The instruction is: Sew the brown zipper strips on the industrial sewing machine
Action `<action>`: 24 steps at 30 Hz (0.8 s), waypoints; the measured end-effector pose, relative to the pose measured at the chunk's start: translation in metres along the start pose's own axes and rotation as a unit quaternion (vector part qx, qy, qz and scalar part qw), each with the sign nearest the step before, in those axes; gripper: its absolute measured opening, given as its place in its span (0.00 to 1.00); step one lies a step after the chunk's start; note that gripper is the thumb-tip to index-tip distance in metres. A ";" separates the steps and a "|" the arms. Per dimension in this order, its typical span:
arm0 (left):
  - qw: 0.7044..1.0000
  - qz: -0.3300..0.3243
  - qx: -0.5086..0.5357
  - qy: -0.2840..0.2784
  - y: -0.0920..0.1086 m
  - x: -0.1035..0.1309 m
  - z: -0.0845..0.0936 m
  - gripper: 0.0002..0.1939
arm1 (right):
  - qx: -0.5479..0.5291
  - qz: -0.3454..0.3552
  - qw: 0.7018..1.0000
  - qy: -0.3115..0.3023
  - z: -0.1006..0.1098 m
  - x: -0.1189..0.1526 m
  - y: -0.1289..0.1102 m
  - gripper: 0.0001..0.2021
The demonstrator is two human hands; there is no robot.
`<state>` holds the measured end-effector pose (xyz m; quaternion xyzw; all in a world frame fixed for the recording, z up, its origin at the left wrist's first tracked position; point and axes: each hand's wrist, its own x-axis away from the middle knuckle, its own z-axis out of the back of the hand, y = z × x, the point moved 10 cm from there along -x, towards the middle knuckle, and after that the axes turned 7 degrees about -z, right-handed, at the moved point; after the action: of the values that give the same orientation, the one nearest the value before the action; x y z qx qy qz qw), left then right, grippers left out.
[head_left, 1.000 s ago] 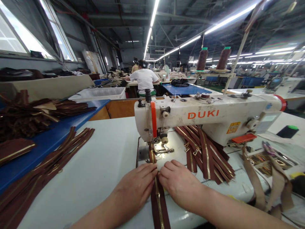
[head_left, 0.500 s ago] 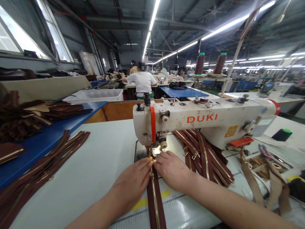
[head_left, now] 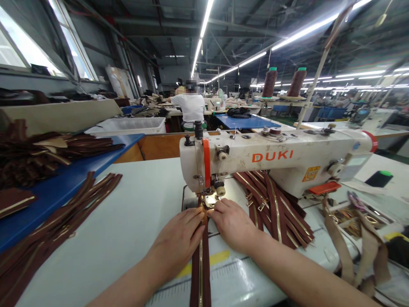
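A brown zipper (head_left: 201, 264) with gold teeth runs from the near table edge up to the presser foot of the white sewing machine (head_left: 275, 157). On its left side, my left hand (head_left: 175, 234) has its fingers pressed together, gripping the zipper just before the foot. My right hand (head_left: 234, 224) is closed, its fingertips pinching the zipper's right edge beside the lit needle plate (head_left: 211, 199). The zipper's far end is hidden by the fingers and the machine head.
Brown zippers with gold pulls (head_left: 277, 204) lie right of the needle, and more zippers (head_left: 64, 226) at left. An open box of small parts (head_left: 358, 217) and tan straps (head_left: 340, 247) sit at right. A person in a white shirt (head_left: 193, 107) sits ahead.
The zipper's near end has swung left. My right hand has slid slightly right, leaving a small gap between the hands, while the left hand stays nearly in place.
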<state>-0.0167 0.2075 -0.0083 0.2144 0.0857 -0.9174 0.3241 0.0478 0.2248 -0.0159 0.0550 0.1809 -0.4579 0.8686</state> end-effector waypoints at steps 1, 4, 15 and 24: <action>1.000 0.006 0.003 -0.002 -0.001 0.000 -0.001 0.16 | -0.001 -0.003 1.000 0.002 0.000 0.000 0.001 0.04; 1.000 0.022 0.011 -0.003 -0.004 0.000 -0.002 0.15 | -0.009 -0.010 1.000 0.008 0.001 0.000 0.003 0.05; 0.999 0.031 -0.012 -0.011 0.011 0.044 0.020 0.19 | -0.053 -0.019 0.998 -0.002 0.004 0.003 0.003 0.10; 0.991 0.118 0.046 -0.046 0.032 0.090 0.044 0.24 | -0.081 -0.016 0.997 0.011 0.003 0.009 -0.001 0.12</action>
<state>-0.0740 0.1194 -0.0097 0.1957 0.0024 -0.8847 0.4231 0.0524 0.2163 -0.0164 -0.0133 0.2280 -0.4546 0.8609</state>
